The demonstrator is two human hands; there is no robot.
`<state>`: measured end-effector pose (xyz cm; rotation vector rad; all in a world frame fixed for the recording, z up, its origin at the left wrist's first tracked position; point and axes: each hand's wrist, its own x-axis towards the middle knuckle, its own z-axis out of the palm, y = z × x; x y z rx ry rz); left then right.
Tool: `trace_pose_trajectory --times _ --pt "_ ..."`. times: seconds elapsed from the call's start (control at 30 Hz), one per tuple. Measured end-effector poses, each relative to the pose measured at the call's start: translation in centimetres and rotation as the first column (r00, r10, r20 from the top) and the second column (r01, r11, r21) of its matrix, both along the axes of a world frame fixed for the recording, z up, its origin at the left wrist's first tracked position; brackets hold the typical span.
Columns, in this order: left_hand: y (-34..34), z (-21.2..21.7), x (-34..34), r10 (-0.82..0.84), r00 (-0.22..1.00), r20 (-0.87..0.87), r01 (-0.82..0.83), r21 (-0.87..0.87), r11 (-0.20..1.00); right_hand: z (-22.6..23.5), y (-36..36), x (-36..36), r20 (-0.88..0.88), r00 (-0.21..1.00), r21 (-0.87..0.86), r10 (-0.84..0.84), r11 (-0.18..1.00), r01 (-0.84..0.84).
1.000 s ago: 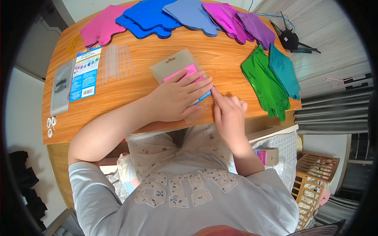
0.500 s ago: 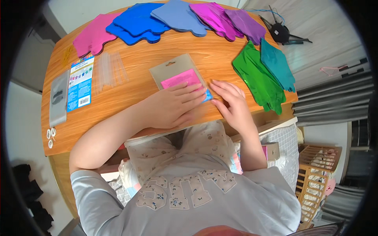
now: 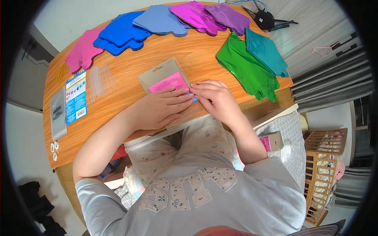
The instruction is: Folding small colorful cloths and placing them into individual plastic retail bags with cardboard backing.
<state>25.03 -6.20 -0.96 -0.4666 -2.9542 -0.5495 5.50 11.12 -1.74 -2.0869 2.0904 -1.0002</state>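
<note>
A clear plastic packet [image 3: 163, 75] with a pink card inside lies flat on the wooden table [image 3: 197, 51]. My left hand [image 3: 163, 108] lies palm down on its near part, fingers spread over the pink card. My right hand [image 3: 214, 98] touches the packet's near right corner with its fingertips, next to the left fingertips. A sliver of blue shows between the two hands. The packet's near edge is hidden under both hands.
Flat foil shapes lie along the far edge: pink [image 3: 80, 53], dark blue [image 3: 120, 35], light blue [image 3: 161, 21], magenta [image 3: 193, 15], purple [image 3: 228, 17], teal [image 3: 265, 51], green [image 3: 246, 70]. A blue printed card [image 3: 76, 96], clear straws [image 3: 102, 80] and a grey packet [image 3: 58, 114] lie left.
My right hand has slid left onto the packet's corner until its fingertips meet those of the left hand. The view has shifted a little; the packet has stayed on the table.
</note>
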Motion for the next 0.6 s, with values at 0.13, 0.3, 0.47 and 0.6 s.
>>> trace_pose_trajectory --times 0.13,0.3,0.47,0.6 --pt "0.1 0.1 0.0 0.019 1.0 0.01 -0.019 0.003 1.0 0.2 0.0 0.0 -0.026 1.0 -0.014 0.003 1.0 -0.004" --pt "-0.1 0.1 -0.1 0.009 1.0 0.009 -0.009 -0.008 1.0 0.1 -0.7 0.4 0.105 0.993 -0.015 -0.046 0.999 0.047" --pt "-0.1 -0.3 -0.1 0.049 0.999 -0.022 -0.049 -0.005 0.999 1.0 -1.0 0.4 0.104 0.994 -0.012 -0.031 0.999 0.032" --pt "-0.2 -0.3 -0.1 0.031 0.999 -0.022 -0.031 -0.009 0.999 1.4 -0.9 -0.3 0.136 0.99 0.015 0.024 1.0 -0.027"
